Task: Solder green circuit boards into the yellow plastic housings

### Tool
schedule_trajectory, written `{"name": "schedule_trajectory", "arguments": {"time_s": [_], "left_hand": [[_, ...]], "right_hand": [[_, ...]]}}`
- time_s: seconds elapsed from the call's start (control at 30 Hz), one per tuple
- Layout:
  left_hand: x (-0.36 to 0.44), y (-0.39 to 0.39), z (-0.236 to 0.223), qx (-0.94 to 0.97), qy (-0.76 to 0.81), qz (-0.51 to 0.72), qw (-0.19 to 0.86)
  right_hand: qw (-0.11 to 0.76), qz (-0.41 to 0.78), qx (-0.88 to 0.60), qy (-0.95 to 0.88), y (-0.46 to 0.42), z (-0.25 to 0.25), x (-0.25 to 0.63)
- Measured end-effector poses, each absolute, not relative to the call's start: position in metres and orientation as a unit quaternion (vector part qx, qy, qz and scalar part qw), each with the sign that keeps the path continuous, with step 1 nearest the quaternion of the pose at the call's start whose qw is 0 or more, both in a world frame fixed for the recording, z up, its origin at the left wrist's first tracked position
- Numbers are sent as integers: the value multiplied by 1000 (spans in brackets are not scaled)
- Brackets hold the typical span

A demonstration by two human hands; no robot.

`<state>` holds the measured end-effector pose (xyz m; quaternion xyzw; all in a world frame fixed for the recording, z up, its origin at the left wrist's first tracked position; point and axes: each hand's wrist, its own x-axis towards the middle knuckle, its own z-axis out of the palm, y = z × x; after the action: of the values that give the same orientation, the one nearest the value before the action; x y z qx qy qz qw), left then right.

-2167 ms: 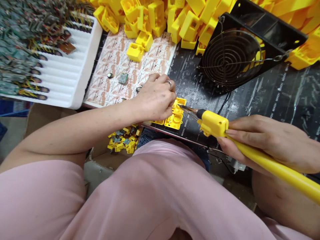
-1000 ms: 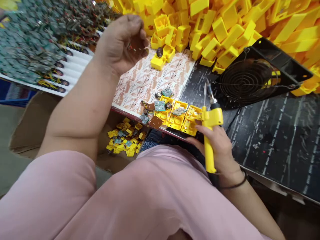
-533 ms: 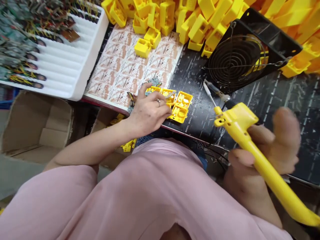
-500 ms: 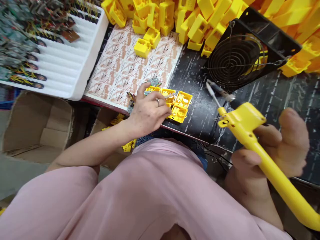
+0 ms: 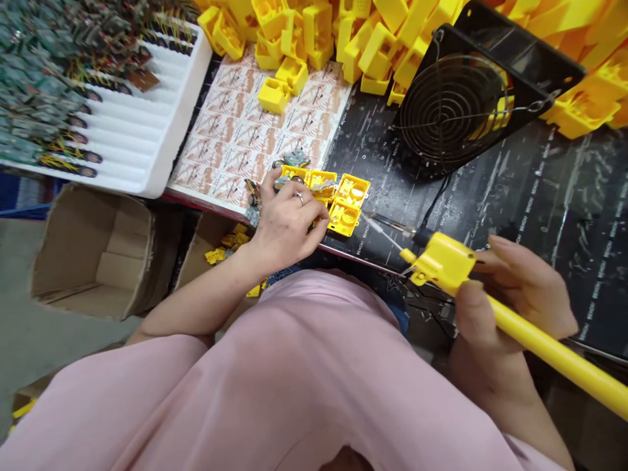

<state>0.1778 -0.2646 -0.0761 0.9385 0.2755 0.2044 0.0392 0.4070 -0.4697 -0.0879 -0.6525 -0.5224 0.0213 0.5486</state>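
Observation:
My left hand (image 5: 292,222), a ring on one finger, lies with bent fingers over a short row of open yellow plastic casings at the bench edge, gripping the near ones. The rightmost yellow casing (image 5: 349,204) shows fully, with two compartments. A grey board (image 5: 322,186) sits tilted in the middle one. Small circuit boards (image 5: 297,157) with wires lie just beyond my fingertips. My right hand (image 5: 515,294) is closed around a yellow soldering gun (image 5: 444,261). Its metal tip and white nozzle point left, a little right of the rightmost casing and apart from it.
A black fan (image 5: 451,111) stands on the dark bench (image 5: 530,190). Yellow casings (image 5: 377,49) are heaped behind. At left a white foam tray (image 5: 147,124) bears many wired boards. A printed sheet (image 5: 230,124) covers part of the bench. Cardboard boxes (image 5: 98,255) stand below.
Earlier my left hand was raised over the boards at left; it came back down onto the casings. My right hand has brought the soldering gun's tip down and left, near the rightmost casing.

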Motion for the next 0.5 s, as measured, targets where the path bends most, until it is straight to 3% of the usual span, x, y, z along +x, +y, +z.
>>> {"name": "schedule_trajectory", "arguments": {"time_s": [0.1,0.3,0.5], "left_hand": [[178,-263,-73,948,255,185,31],[183,-257,-65,963,235,129,32],[186,-252,-57,968,224,88,67]], "right_hand": [[551,-16,-619,-560,-466,-76,401],[488,27,-525,-697,-443,-63,402],[429,17,-527,-734,-434,-55,399]]}}
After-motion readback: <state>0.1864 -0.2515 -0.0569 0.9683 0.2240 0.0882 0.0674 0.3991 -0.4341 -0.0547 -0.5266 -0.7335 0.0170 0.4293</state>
